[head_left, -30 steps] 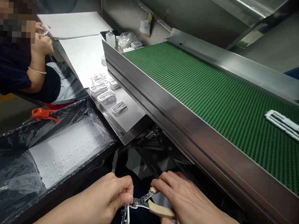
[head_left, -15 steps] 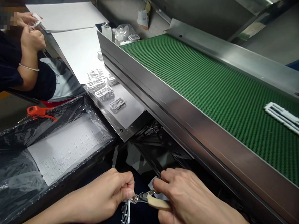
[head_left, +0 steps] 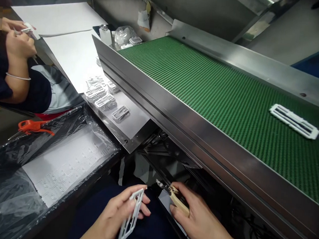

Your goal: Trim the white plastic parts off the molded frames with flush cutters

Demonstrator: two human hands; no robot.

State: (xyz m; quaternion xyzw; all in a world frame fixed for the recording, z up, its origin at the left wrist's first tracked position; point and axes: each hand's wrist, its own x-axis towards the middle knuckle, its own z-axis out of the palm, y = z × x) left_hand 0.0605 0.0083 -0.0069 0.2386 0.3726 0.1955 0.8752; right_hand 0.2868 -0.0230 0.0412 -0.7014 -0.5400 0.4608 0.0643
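Observation:
My left hand point(head_left: 117, 211) holds a white slatted plastic frame point(head_left: 132, 218) between thumb and fingers, tilted nearly upright above my lap. My right hand point(head_left: 197, 214) is wrapped round cream-handled nippers point(head_left: 178, 202), whose metal jaws point up and left, apart from the frame. A like white plastic part point(head_left: 294, 121) lies on the green conveyor belt point(head_left: 204, 86) at the right. Stacks of similar white parts point(head_left: 105, 101) and a single part point(head_left: 120, 113) rest on the white-covered table point(head_left: 134, 123).
A metal side rail point(head_left: 175, 124) borders the belt. Left of me stands a plastic-lined bin point(head_left: 1, 172) with a white sheet and small scraps inside. An orange tool point(head_left: 34, 126) hangs on its rim. A co-worker's hands point(head_left: 21, 42) hold a white part. A bottle point(head_left: 105, 35) stands behind.
The nippers have come away from the frame, and my hands have moved apart. My left hand has turned the frame. The part on the belt appears further left, as the view has shifted.

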